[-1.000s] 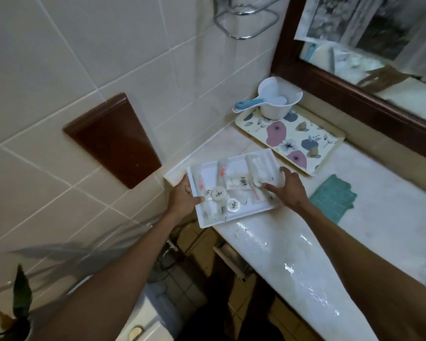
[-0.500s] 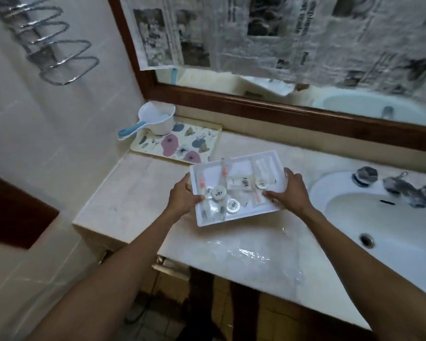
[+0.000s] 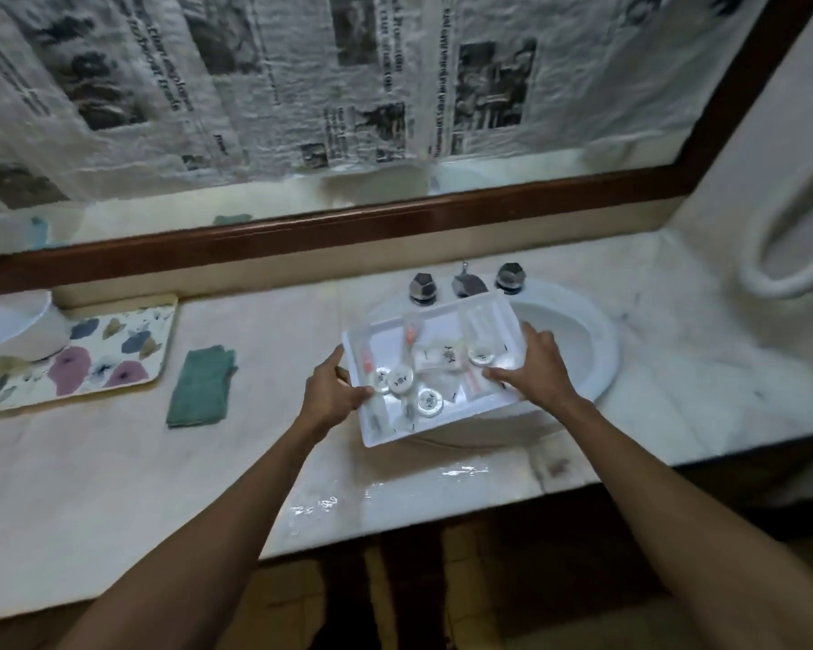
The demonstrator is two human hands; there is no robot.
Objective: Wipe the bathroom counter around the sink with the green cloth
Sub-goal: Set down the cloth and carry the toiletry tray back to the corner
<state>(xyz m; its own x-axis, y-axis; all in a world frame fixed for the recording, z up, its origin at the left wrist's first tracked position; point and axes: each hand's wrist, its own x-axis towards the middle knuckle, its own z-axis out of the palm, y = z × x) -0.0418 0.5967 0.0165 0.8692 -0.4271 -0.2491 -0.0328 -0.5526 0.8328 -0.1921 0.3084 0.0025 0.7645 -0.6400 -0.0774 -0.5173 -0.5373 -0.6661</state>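
I hold a white tray (image 3: 380, 435) of small toiletries in the air above the left part of the white sink (image 3: 597, 349). My left hand (image 3: 332, 391) grips its left edge and my right hand (image 3: 533, 368) grips its right edge, thumbs on top. The green cloth (image 3: 201, 387) lies folded on the pale marble counter (image 3: 113, 466), left of the tray and apart from both hands. Wet patches shine on the counter near its front edge, below the tray.
A floral tray (image 3: 85, 368) with a white scoop (image 3: 10, 328) sits at the far left of the counter. Two chrome taps and a spout (image 3: 465, 283) stand behind the sink. A wood-framed mirror (image 3: 395, 218) covered with newspaper runs along the back. A white ring (image 3: 789, 236) hangs at right.
Both hands have carried the toiletry tray rightward along the counter, from the left end by the tiled wall to above the sink. The view has swung right with it.
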